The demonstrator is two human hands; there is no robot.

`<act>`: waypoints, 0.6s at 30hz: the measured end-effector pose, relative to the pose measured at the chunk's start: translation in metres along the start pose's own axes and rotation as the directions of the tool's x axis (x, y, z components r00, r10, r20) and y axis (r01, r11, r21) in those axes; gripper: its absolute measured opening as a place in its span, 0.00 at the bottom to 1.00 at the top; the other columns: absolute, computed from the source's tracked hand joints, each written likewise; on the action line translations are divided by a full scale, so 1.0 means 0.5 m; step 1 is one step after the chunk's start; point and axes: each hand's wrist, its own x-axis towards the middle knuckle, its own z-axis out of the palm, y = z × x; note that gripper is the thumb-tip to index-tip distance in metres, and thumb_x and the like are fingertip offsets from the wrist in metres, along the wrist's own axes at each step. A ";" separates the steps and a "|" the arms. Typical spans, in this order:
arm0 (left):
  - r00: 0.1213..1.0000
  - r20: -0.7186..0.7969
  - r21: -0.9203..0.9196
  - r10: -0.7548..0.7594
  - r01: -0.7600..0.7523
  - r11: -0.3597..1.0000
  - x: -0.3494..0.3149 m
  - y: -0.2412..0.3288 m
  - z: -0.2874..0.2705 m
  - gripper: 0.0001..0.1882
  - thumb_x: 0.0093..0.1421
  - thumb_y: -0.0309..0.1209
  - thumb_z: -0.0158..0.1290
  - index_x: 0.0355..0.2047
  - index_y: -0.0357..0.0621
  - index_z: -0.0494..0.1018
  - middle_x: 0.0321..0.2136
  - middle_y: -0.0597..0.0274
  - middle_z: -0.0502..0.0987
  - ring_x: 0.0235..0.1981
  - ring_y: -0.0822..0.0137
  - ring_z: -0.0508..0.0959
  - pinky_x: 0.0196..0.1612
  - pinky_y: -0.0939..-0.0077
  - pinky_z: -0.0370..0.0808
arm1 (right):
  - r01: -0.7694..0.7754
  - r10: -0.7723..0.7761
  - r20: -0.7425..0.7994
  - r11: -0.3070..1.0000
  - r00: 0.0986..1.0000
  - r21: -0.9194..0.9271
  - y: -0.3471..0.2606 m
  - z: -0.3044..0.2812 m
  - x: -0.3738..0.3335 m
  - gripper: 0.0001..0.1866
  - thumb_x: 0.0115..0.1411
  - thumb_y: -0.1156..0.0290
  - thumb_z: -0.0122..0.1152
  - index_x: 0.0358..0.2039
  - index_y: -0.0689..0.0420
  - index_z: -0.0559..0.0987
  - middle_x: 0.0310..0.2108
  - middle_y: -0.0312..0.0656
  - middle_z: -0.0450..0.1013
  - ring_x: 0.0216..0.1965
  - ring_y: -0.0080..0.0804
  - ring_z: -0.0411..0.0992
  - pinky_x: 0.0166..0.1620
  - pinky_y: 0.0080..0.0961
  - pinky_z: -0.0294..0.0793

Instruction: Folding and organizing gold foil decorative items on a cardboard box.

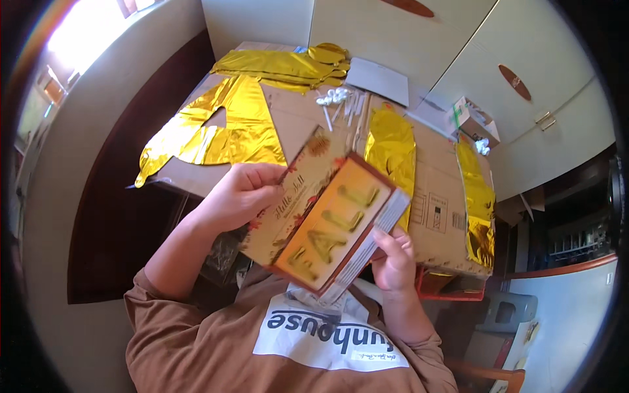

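A flat autumn-themed package [341,226], orange and tan with leaf pictures and printed gold letter balloons, is tilted in front of my chest. My left hand [246,193] pinches its upper left edge between thumb and fingers. On the other side, my right hand [393,259] grips the white-and-red edge, thumb on the front. Beyond it, a flat gold foil letter balloon [249,124] lies at the left of the cardboard-covered table. Another uninflated gold foil balloon [392,141] lies just behind the package, partly covered by it.
More gold foil [282,65] lies at the back, and a long gold balloon [477,203] hangs over the right edge. White straws [354,108] and curled white ribbon [333,97] sit mid-table. A small box [473,121] stands back right, by white cabinets [517,59]. A grey stool [508,311] stands lower right.
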 end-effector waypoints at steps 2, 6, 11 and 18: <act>0.998 -0.004 0.052 -0.068 0.068 0.996 -0.028 -0.004 0.008 0.17 0.62 0.21 0.47 0.50 0.30 0.76 0.29 0.72 0.79 0.25 0.87 0.72 0.26 0.88 0.70 | -0.049 0.048 0.121 0.999 0.991 -0.001 -0.026 -0.024 -0.002 0.15 0.64 0.71 0.60 0.49 0.64 0.77 0.42 0.42 0.80 0.41 0.26 0.79 0.45 0.26 0.80; 0.991 0.072 0.216 -0.115 0.097 0.972 -0.032 -0.007 0.014 0.16 0.62 0.21 0.47 0.49 0.30 0.76 0.29 0.69 0.80 0.27 0.84 0.74 0.29 0.84 0.73 | -0.150 0.244 0.253 0.928 0.936 -0.342 -0.084 -0.059 0.042 0.16 0.64 0.70 0.63 0.49 0.66 0.78 0.40 0.42 0.80 0.39 0.22 0.78 0.43 0.21 0.79; 0.991 0.008 0.561 -0.135 0.107 0.821 -0.008 0.003 0.042 0.12 0.64 0.24 0.51 0.44 0.30 0.78 0.27 0.67 0.79 0.26 0.83 0.74 0.29 0.84 0.72 | -0.129 0.304 0.276 0.850 0.912 -0.510 -0.099 -0.047 0.061 0.10 0.66 0.71 0.62 0.43 0.65 0.82 0.33 0.35 0.80 0.32 0.17 0.77 0.38 0.17 0.77; 0.946 0.039 0.553 -0.322 0.248 0.796 -0.037 -0.023 -0.054 0.13 0.64 0.32 0.58 0.29 0.32 0.82 0.21 0.66 0.79 0.23 0.79 0.76 0.28 0.82 0.73 | -0.084 0.137 0.153 0.948 0.979 -0.307 -0.102 -0.138 0.049 0.10 0.64 0.72 0.64 0.43 0.63 0.82 0.37 0.37 0.82 0.34 0.16 0.77 0.42 0.17 0.76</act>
